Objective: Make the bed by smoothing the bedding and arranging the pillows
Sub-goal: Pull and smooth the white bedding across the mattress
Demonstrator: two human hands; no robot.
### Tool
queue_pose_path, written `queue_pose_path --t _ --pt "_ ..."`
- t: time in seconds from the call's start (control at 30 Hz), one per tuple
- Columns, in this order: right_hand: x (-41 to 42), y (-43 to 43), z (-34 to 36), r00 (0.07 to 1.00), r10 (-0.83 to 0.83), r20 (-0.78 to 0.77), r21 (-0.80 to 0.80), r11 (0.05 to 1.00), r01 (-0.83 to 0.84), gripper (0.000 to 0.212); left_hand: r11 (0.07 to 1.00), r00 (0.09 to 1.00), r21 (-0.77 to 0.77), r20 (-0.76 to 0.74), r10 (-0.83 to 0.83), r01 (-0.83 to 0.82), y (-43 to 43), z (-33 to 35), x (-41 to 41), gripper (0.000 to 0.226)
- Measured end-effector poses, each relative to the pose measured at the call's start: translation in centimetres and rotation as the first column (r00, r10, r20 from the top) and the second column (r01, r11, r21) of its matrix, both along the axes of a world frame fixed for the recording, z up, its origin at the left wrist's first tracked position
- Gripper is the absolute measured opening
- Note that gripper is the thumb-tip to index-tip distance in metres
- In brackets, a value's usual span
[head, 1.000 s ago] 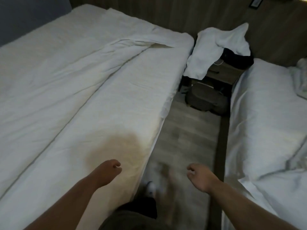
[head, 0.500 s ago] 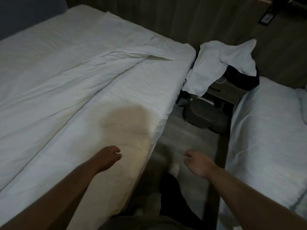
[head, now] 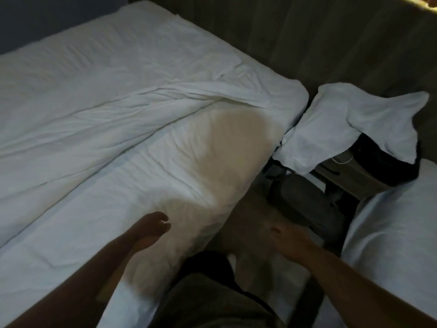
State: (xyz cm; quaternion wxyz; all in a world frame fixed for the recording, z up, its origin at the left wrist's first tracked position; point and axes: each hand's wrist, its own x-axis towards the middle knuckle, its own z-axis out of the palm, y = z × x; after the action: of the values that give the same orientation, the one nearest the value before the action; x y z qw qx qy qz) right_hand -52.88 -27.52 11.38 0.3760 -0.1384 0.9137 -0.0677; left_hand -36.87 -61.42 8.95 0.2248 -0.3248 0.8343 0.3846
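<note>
No legible text, labels, brands, numbers or signs anywhere in frame; the dim, soft picture shows none.

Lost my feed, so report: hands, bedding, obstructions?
Left hand and right hand open, empty. Duvet rumpled, folded back off the sheet. White bundle, maybe a pillow, draped over the nightstand.

Bare forearms (head: 78, 287); greyish garment (head: 212, 304), black trouser leg (head: 205, 263) (white sock (head: 232, 258)).
</note>
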Motion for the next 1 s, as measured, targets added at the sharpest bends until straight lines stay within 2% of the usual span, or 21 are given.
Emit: queue_pose_path --t 0.07,0.2,0.37,0.5,0.7,0.8,0.9,1.0 --pt "-2.9 -0.5 0.4 0.998 0.049 0.029 0.013 0.999 -0.049 0.042 0.997 0.997 0.017 -0.035 0.071 -0.071 -0.2 0.6 -1.8 0.027" --pt "-8.5 -2.9 1.7 0.992 0.122 0.008 -0.036 0.992 -0.122 0.044 0.994 0.993 -0.004 -0.051 0.11 -0.11 -2.6 2.6 -6.0 0.034" --pt "-14.2 -7.3 3.2 0.978 0.191 -0.081 -0.109 0.974 -0.199 0.03 0.979 0.968 -0.002 -0.148 0.203 -0.206 -6.6 5.2 -10.7 0.036" --pt "-18.9 -11.5 2.5 0.964 0.234 -0.127 -0.088 0.965 -0.246 0.041 0.968 0.949 -0.023 -0.206 0.24 -0.25 -9.9 5.6 -13.8 0.032" --pt "-27.5 -21.4 -1.7 0.946 0.27 -0.182 -0.104 0.951 -0.291 0.044 0.948 0.915 -0.062 -0.289 0.282 -0.312 -18.9 2.1 -20.3 0.034" --pt "-31.4 -27.7 -4.7 0.94 0.273 -0.202 -0.13 0.944 -0.302 0.053 0.928 0.897 -0.123 -0.326 0.297 -0.352 -25.0 -0.6 -23.5 0.04" --pt "-34.7 -34.5 -7.1 0.922 0.296 -0.251 -0.137 0.932 -0.337 0.066 0.889 0.899 -0.225 -0.286 0.331 -0.398 -31.3 -3.6 -26.6 0.052" --pt "-37.1 -40.8 -8.8 0.901 0.307 -0.308 -0.155 0.918 -0.366 0.077 0.905 0.933 -0.245 -0.192 0.305 -0.347 -36.6 -6.9 -29.2 0.063"
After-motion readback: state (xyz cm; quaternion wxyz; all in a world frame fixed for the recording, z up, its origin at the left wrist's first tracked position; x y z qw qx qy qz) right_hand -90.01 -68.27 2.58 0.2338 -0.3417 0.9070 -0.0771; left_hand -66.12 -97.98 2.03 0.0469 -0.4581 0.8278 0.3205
